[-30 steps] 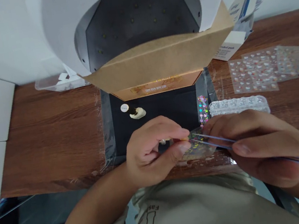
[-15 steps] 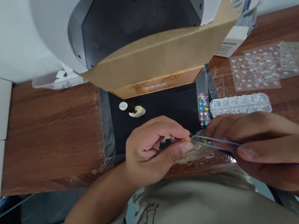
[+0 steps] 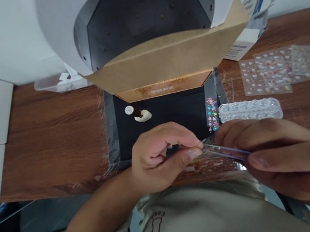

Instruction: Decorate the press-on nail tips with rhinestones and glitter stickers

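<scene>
My left hand (image 3: 164, 157) is closed, its thumb and index fingertip pinched together; whatever is between them is too small or hidden to name. Slim tweezers (image 3: 228, 151) lie in my right hand (image 3: 281, 154), gripped between thumb and fingers. Their tips reach the pinched fingertips of my left hand, and I cannot tell whether they grip anything. Below the tweezers, a clear sheet with yellowish specks (image 3: 215, 151) shows partly at the table's front edge. Beyond my left hand, a nail polish bottle (image 3: 144, 115) with a black neck and white-topped cap lies on the black mat (image 3: 166, 110).
A white lamp housing (image 3: 56, 33) and an open cardboard box (image 3: 170, 60) stand behind the mat. Right of it are a colourful flower sticker strip (image 3: 212, 114), a clear compartment case (image 3: 250, 110) and sticker sheets (image 3: 271, 72). A clear tray (image 3: 58, 84) sits at back left.
The tweezer tips and my left fingertips have come together. A small yellowish bit seen at the left fingertips no longer shows. The view has shifted slightly.
</scene>
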Motion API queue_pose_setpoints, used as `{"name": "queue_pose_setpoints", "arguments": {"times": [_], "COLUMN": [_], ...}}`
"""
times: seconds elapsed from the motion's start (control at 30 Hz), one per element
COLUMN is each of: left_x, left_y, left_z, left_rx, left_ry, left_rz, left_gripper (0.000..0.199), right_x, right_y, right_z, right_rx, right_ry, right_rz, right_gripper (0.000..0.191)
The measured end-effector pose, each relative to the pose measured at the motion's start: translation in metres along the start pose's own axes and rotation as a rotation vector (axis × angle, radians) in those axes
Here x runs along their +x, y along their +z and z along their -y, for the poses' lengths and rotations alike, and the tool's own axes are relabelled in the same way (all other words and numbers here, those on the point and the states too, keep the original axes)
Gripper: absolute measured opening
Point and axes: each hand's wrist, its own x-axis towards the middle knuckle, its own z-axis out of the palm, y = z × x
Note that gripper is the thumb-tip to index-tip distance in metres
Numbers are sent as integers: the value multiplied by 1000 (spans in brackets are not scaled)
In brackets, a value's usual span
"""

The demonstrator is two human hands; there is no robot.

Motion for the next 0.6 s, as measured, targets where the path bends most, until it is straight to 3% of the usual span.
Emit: {"name": "queue_pose_setpoints", "arguments": {"times": [0.2, 0.6], "left_x": [0, 2], "left_y": [-1, -1], "left_z": [1, 0], "left_rx": [-24, -46], "left_ry": [21, 45], "left_rz": [18, 41], "left_gripper": [18, 16], "right_x": [-2, 3], "right_y": [3, -4], "right_z": [-8, -5], "right_rx": [-20, 94], "right_ry": [-58, -46], "right_rz": [-36, 41], "right_gripper": [40, 45]}}
